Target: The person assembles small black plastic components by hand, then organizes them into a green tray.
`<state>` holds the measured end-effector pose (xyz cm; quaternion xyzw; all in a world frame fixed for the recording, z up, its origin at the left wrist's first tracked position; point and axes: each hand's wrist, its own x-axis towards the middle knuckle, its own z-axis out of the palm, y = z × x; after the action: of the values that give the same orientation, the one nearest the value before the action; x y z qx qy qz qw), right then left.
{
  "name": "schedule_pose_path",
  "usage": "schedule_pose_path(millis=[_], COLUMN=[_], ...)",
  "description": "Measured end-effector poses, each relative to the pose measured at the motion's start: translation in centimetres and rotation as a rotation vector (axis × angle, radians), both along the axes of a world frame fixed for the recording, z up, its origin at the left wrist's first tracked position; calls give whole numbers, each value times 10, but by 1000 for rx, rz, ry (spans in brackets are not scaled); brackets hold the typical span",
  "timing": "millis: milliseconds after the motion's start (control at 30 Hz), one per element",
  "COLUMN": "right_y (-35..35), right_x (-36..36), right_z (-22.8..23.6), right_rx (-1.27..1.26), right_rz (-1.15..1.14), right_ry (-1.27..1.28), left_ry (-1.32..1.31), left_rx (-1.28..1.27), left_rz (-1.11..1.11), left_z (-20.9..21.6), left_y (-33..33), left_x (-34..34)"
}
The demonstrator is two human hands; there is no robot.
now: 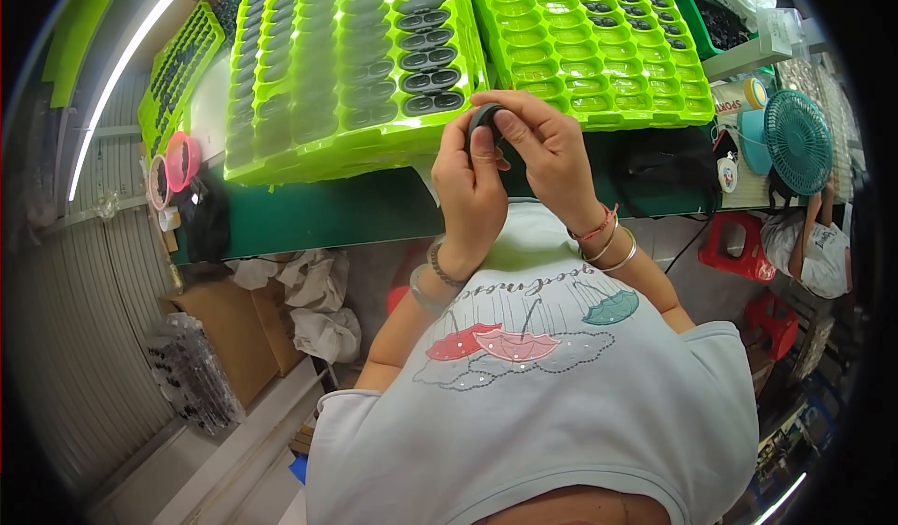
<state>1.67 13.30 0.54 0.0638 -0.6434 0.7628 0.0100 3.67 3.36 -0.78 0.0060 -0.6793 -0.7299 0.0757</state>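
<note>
Both hands are raised in front of my chest, at the near edge of the green trays. Between the fingertips is a small black rounded shell piece (482, 119); its exact kind is hard to make out. My left hand (468, 184) pinches it from the left, thumb up. My right hand (552, 151) grips its other side with thumb and fingers. Just beyond stands a bright green tray (327, 158) holding rows of black oval pieces (434, 80), partly under clear film. A second green tray (645, 119) lies to the right, with black pieces in its far pockets and bare near pockets.
The trays rest on a dark green table (309, 215). At the right are a teal fan (798, 142), a black bag (664, 165) and red stools (734, 244), with another person (814, 254) beside them. Pink baskets (182, 162) and a smaller green tray (178, 71) are at the left.
</note>
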Motion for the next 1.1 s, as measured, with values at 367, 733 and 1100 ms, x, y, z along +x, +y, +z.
schedule_pose_path(millis=[367,733,1100], right_y=[-3,0,13], right_x=[1,-13,-6], right_z=[3,-11,-9], right_rx=[234,-11,-105], right_rz=[-115,-20,88], right_ry=[245,-202,-194], left_ry=[100,-49,-280], left_rx=[-243,107,587], left_rz=[107,39,-27], left_z=[-7,-13,8], left_y=[8,5,-3], left_x=[0,-16,-13])
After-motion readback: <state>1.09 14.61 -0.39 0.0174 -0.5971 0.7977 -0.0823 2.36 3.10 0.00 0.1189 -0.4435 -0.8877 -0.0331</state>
